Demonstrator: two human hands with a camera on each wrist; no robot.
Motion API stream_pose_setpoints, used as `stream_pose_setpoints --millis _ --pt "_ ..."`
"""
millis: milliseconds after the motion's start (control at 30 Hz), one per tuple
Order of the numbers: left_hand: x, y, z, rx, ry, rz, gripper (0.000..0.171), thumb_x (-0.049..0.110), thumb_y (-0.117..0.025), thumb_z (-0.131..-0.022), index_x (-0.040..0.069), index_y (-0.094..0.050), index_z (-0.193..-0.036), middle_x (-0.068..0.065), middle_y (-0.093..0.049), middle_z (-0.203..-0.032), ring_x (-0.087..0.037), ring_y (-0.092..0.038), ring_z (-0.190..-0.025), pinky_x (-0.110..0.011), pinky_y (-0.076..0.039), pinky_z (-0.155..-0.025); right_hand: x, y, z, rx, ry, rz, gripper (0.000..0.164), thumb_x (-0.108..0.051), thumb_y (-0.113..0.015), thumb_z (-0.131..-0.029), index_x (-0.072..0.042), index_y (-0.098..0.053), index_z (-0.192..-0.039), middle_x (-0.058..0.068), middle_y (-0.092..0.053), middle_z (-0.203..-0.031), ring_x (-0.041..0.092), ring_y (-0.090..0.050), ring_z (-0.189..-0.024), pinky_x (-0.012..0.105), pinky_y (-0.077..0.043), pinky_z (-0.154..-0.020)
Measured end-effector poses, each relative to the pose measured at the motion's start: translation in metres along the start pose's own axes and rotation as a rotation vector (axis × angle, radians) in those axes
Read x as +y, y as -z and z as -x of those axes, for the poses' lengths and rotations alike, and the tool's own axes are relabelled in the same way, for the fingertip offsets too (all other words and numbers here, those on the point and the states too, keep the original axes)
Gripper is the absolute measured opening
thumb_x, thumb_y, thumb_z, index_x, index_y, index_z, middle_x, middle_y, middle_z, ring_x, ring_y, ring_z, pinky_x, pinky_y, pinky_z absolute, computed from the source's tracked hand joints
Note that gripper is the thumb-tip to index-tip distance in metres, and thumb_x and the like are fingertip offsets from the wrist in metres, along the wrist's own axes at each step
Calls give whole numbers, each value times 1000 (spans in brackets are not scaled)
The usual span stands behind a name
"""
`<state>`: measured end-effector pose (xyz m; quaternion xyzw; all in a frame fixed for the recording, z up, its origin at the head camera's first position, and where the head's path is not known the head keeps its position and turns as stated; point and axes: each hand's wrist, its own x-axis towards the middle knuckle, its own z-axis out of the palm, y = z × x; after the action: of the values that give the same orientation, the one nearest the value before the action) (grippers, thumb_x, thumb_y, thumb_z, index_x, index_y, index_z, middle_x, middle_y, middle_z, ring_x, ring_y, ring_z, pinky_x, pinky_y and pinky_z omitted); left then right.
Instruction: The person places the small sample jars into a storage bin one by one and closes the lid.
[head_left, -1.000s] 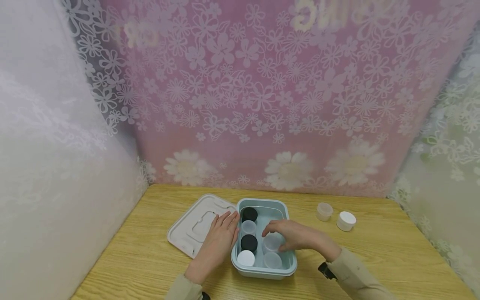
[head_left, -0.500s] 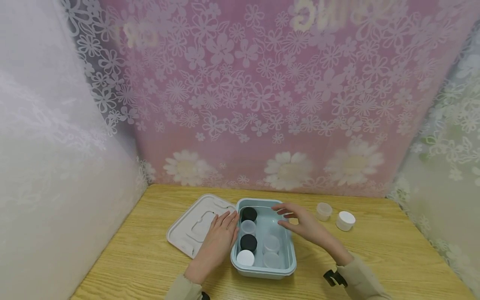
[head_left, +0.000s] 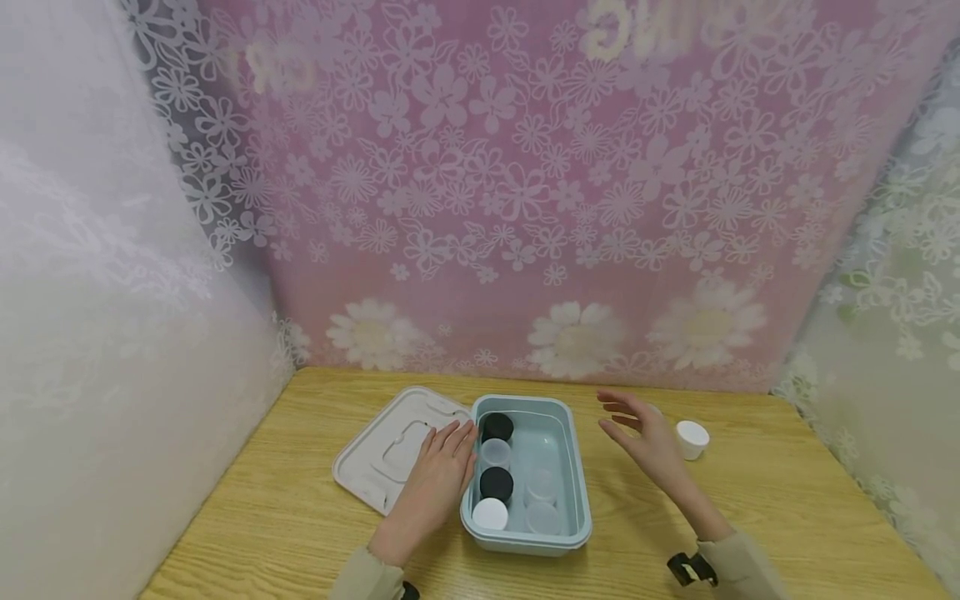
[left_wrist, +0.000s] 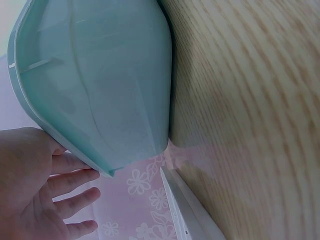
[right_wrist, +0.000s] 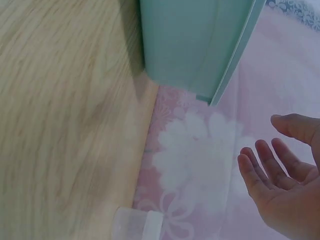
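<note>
While the left hand [head_left: 437,468] rests its extended fingers against the left rim of a light-blue plastic box [head_left: 525,547], the right hand [head_left: 643,436] hangs in the air to the box's right, spread, its thumb held apart from gently bent fingers. The box stands upright on the wood-grain worktop [head_left: 292,492], and the right wrist view shows the right hand apart from its wall. Along the inside left of the box, from far end to near, sit a black-lidded jar [head_left: 498,427], a translucent jar [head_left: 495,453], a second black-lidded jar [head_left: 496,484] and a white-lidded jar [head_left: 490,514]. To their right, in the near half, are a third pale jar [head_left: 542,483] and a fourth pale jar [head_left: 542,519], both translucent and close together. On the worktop left of the box lies a pale rectangular lid [head_left: 382,446], partly covered from sight by the left hand and forearm. Past the right hand stands a white jar [head_left: 692,439]; the edge of a small container [head_left: 656,410] shows from behind that hand. Flower-patterned pink sheeting [head_left: 480,192] hangs behind.
</note>
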<state>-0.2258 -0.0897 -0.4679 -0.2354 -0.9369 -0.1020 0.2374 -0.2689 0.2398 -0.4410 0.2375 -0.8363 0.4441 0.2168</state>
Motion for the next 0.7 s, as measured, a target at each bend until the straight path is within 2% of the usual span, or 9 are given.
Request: stream_pose_setpoints --millis 167,300,433,500,600,667,700 --pt "0 0 0 -1 2 -1 39 21 -58 -103 2 -62 -137 -12 -61 -140 -34 -54 -132 -56 -42 -110 10 13 8 60 -32 15 45 3 -72 -91 3 -60 -134 24 -64 -129 10 -63 -112 9 -50 -90" --pt "0 1 0 -2 3 0 39 21 -58 -103 2 -62 -138 -12 -61 -140 -33 -54 -132 -56 -42 -110 21 28 13 91 -71 70 46 0 -71 -92 4 -58 -136 27 -62 -130 -8 -56 -110 4 -46 -89" --pt "1 2 0 -6 4 2 39 20 -59 -103 2 -62 -137 -12 -61 -140 -33 -54 -132 -55 -42 -110 31 48 17 107 -165 117 47 -6 -70 -95 4 -55 -139 28 -59 -133 -20 -46 -108 0 -42 -87" --pt "2 3 0 -1 3 4 39 19 -59 -102 1 -62 -137 -13 -61 -139 -33 -54 -131 -55 -42 -110 35 57 18 108 -215 136 49 -10 -69 -97 4 -53 -141 28 -57 -135 -11 -51 -109 -1 -41 -86" --pt "2 5 0 3 4 7 38 18 -60 -102 1 -63 -136 -13 -61 -139 -33 -54 -131 -55 -43 -109 42 71 22 95 -267 168 53 -13 -69 -98 6 -50 -143 31 -55 -136 21 -60 -116 -1 -40 -84" --pt "3 6 0 6 4 8 38 17 -61 -102 1 -63 -136 -13 -61 -139 -33 -54 -131 -55 -43 -109 47 78 24 76 -293 199 57 -13 -69 -97 8 -47 -144 32 -53 -137 43 -56 -118 6 -46 -86" --pt "3 6 0 4 5 8 38 17 -61 -102 1 -62 -136 -13 -61 -139 -33 -54 -131 -55 -43 -109 49 81 26 64 -305 212 58 -12 -70 -97 10 -45 -145 34 -52 -137 50 -54 -118 13 -50 -89"
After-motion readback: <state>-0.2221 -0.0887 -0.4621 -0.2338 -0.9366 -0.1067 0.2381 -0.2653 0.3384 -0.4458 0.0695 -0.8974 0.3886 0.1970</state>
